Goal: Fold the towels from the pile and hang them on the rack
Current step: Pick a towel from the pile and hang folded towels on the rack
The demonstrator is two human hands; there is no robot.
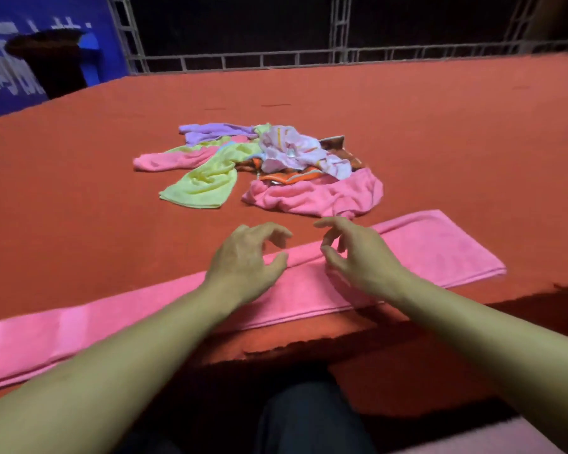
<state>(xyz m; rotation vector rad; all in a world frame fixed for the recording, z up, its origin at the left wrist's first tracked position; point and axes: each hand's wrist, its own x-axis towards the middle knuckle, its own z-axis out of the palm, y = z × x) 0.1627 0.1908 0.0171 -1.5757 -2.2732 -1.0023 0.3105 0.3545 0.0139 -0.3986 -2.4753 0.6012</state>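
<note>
Now left hand (pixel 243 257) and right hand (pixel 358 253) loosely curled, empty, over pink towel (pixel 423 247) along table edge (pixel 309 345)

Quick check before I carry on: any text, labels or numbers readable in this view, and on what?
Blue banner, far left behind the table: large white characters, too blurred and cut off to read.
Patterned towel on the pile: printed marks, too blurred to tell if they are text.
Folded pink towel and red table cover: no text visible.
</note>
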